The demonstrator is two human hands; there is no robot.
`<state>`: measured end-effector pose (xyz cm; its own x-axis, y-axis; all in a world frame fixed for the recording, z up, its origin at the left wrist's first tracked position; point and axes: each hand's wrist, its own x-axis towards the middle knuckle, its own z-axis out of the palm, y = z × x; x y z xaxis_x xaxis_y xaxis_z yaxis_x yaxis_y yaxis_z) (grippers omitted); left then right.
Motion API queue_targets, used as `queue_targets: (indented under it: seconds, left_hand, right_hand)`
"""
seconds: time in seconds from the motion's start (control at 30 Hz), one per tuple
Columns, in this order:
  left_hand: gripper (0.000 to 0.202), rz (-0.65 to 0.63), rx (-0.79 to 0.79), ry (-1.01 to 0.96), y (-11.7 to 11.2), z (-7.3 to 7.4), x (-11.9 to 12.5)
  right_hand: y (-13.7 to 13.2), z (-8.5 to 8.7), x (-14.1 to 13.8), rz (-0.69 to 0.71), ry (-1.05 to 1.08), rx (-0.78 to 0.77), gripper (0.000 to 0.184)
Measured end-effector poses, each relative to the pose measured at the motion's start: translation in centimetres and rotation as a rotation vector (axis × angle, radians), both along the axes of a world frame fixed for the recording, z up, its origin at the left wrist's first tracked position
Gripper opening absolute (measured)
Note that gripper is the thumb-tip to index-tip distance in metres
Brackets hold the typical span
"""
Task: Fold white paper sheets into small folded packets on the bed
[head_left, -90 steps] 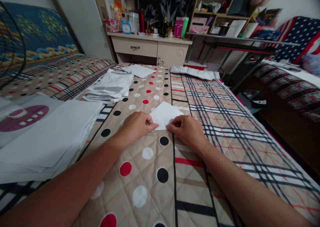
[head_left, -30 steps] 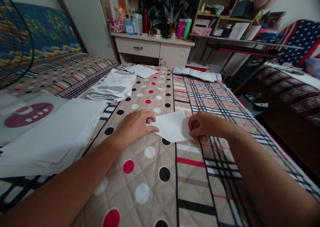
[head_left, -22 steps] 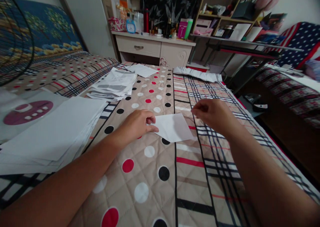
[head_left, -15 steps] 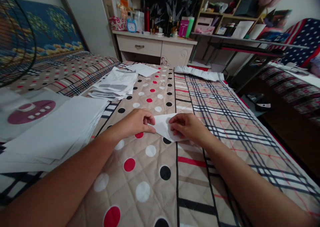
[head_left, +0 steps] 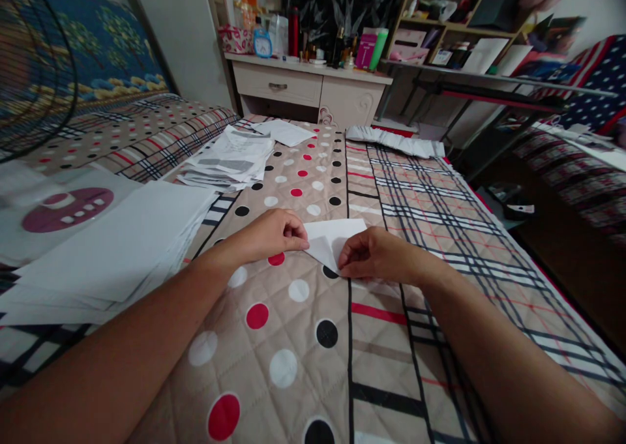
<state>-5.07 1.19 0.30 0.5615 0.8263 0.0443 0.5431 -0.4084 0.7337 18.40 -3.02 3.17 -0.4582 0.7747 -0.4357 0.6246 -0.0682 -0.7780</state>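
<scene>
A small piece of folded white paper (head_left: 325,238) lies low over the bedspread between my two hands. My left hand (head_left: 281,234) pinches its left corner between thumb and fingers. At the paper's lower right edge, my right hand (head_left: 376,255) has thumb and fingertips closed on it. A flap shows folded over on the near side of the paper. The right part of the sheet is partly hidden behind my right hand.
The quilted bedspread (head_left: 283,367) has dots and plaid. To the left lie a stack of white sheets (head_left: 127,235) and a pile of printed papers (head_left: 229,160). A folded white strip (head_left: 394,143) lies at the far edge. A fan (head_left: 39,72) stands at the left; a dresser (head_left: 278,82) is beyond the bed.
My right hand has slid down and slightly right along the paper to its lower edge, uncovering more of the upper right part. My left hand keeps its corner. The view has shifted slightly.
</scene>
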Motion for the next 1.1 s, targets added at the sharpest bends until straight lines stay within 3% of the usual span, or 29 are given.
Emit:
queue_targets:
  seconds: [0.1, 0.2, 0.27, 0.43, 0.6, 0.7, 0.77, 0.9, 1.1]
  left_hand:
    - [0.004, -0.001, 0.057, -0.05, 0.0, -0.1, 0.3]
    - [0.008, -0.044, 0.163, -0.091, 0.1, -0.2, 0.6]
    - [0.01, -0.068, 0.223, -0.099, 0.2, -0.3, 0.6]
    - [0.009, -0.042, 0.343, -0.092, 0.4, -0.7, 0.6]
    - [0.014, 0.027, 0.315, -0.133, 0.0, -1.1, 1.1]
    - [0.003, -0.02, 0.329, -0.124, -0.6, -0.8, 1.6]
    - [0.008, -0.021, 0.351, -0.11, -1.2, -0.5, 1.9]
    - [0.037, 0.023, 0.412, -0.036, -2.2, -0.4, 2.6]
    - [0.021, 0.005, 0.498, 0.004, -2.3, -1.4, 2.8]
  right_hand:
    - [0.3, 0.0, 0.3, -0.075, -0.127, 0.314, 0.01]
    - [0.8, -0.7, 0.6, -0.187, -0.269, 0.799, 0.037]
    - [1.1, -1.2, 0.9, -0.18, -0.352, 0.904, 0.05]
    - [1.7, -1.1, 1.7, -0.211, -0.48, 0.711, 0.037]
    - [1.5, 0.4, 2.1, -0.178, -0.406, 0.423, 0.009]
    - [1.1, 0.9, 2.0, -0.219, -0.325, 0.249, 0.012]
    - [0.8, 1.0, 1.9, -0.245, -0.268, 0.161, 0.015]
    - [0.7, 0.7, 1.8, -0.23, -0.195, 0.112, 0.015]
    - [1.1, -0.4, 2.0, -0.301, -0.184, 0.262, 0.02]
